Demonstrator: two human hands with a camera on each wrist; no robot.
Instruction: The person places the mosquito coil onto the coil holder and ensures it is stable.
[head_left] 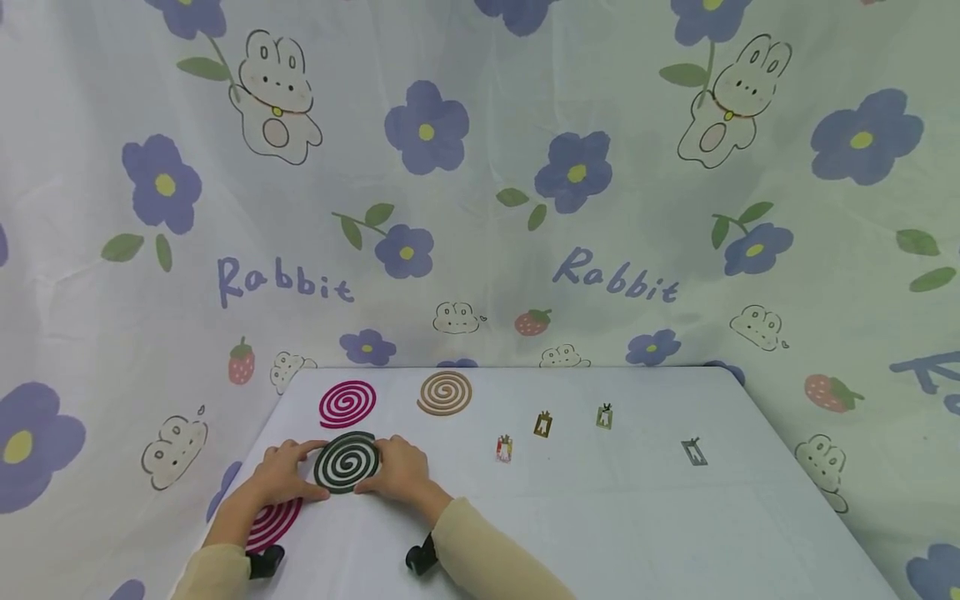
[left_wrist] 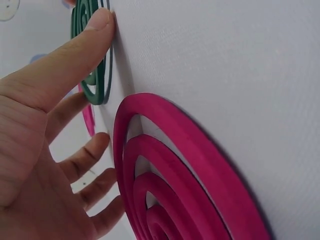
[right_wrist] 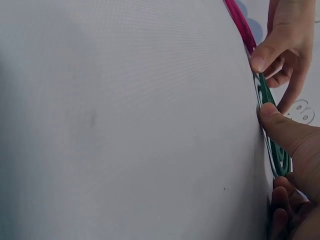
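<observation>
A dark green spiral coil (head_left: pixel 347 462) lies flat on the white table (head_left: pixel 600 517), near its front left. Both hands frame it. My left hand (head_left: pixel 318 471) holds its left rim, thumb below and fingers above. In the left wrist view the thumb (left_wrist: pixel 97 27) presses on the coil's edge (left_wrist: pixel 95 90) while the other fingers spread loosely. My right hand (head_left: pixel 372 467) holds the right rim. Seen from the right wrist, its thumb (right_wrist: pixel 267 115) presses the green coil (right_wrist: pixel 272 145) and its other fingers curl below.
A pink coil (head_left: pixel 273 521) lies partly under my left wrist, close up in the left wrist view (left_wrist: pixel 175 165). Another pink coil (head_left: pixel 347 403) and a tan coil (head_left: pixel 445 392) lie farther back. Several small metal stands (head_left: pixel 543 424) are spread across the table's middle and right. A patterned cloth hangs behind.
</observation>
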